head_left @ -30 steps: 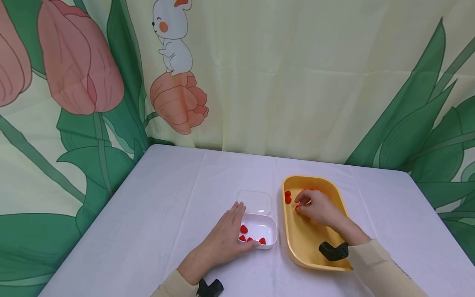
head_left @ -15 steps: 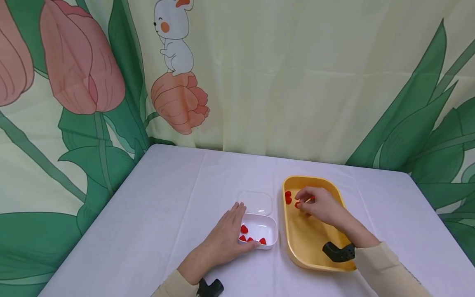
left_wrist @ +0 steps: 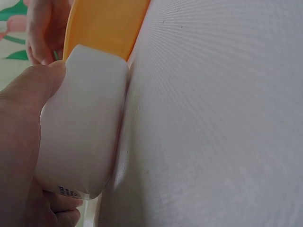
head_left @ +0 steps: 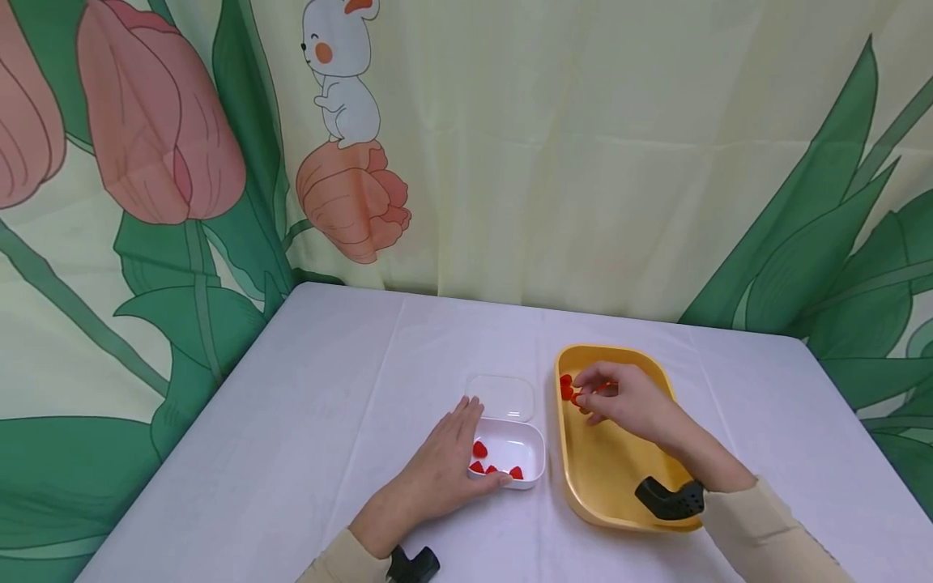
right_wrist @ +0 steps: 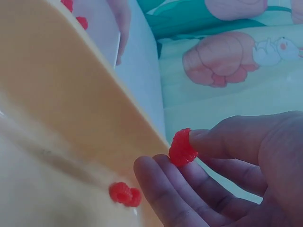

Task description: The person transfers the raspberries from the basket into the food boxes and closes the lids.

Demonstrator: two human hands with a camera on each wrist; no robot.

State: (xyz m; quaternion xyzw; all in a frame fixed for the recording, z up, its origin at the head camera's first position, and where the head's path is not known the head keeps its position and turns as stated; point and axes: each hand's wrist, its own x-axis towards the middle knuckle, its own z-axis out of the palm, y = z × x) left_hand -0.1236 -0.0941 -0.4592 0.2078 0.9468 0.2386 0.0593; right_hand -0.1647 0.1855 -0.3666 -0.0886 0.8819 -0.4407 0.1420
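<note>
My left hand (head_left: 445, 465) holds a small white box (head_left: 530, 453) at its left side, thumb on the near rim. Several red raspberries (head_left: 479, 449) lie in this box. Over the yellow tray (head_left: 605, 478), my right hand (head_left: 634, 398) pinches a raspberry (right_wrist: 182, 147) between thumb and fingers, as the right wrist view shows. Two more raspberries (right_wrist: 124, 194) lie against each other on the tray floor, near its left wall. Some red shows among my right fingers in the head view; I cannot tell whether that is another raspberry.
Behind the white box lies a clear lid (head_left: 500, 397) on the white tablecloth (head_left: 350, 380). The tray stands just right of the box, its raised rim between them. A printed curtain (head_left: 554, 162) hangs behind the table.
My right hand has lifted slightly and shifted a little inside the tray, its pinched fingers now closer to the two raspberries at the left wall. My left hand and the box have stayed put.
</note>
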